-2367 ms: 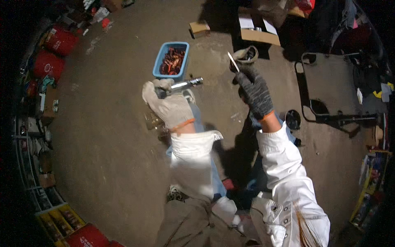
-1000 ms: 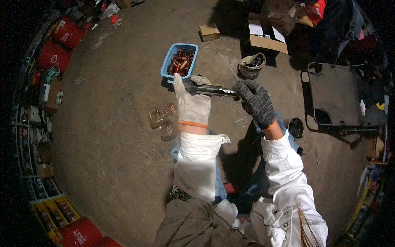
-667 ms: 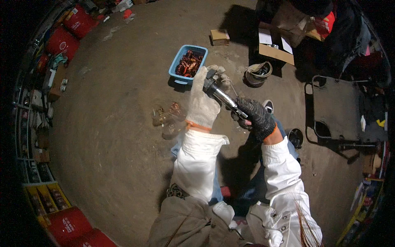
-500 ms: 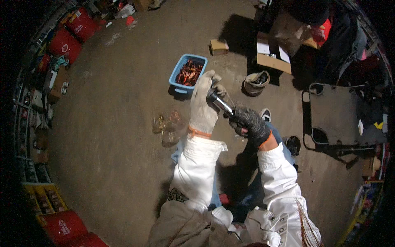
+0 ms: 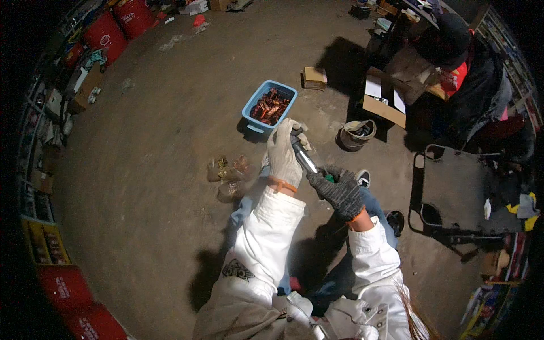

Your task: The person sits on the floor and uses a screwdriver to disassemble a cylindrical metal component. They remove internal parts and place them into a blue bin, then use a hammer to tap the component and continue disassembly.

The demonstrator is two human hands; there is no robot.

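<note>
My left hand [image 5: 282, 148], in a pale work glove with an orange cuff, is closed around the upper end of a tube-shaped tool [image 5: 306, 160]. The tool has a shiny silver middle and a dark upper end; its exact kind does not show. My right hand [image 5: 339, 192], in a dark grey knit glove, closes on the lower end, where a small green part shows by the fingers. The tool is tilted, its upper end toward the left hand. Just beyond the left hand, a blue plastic tub [image 5: 254, 128] on the floor holds copper-coloured scrap pieces.
Clear bags [image 5: 229, 190] of small metal parts lie left of my legs. Right of the tub are a bucket [image 5: 348, 141], a cardboard box [image 5: 383, 111] and a small yellowish box [image 5: 314, 78]. A folding chair [image 5: 456, 187] and another person [image 5: 487, 102] are at the right. Red drums [image 5: 105, 42] line the left.
The view has shifted, so the tub and surroundings sit lower in the picture. Both hands have come slightly lower with the tool. The green part by my right fingers has come into sight.
</note>
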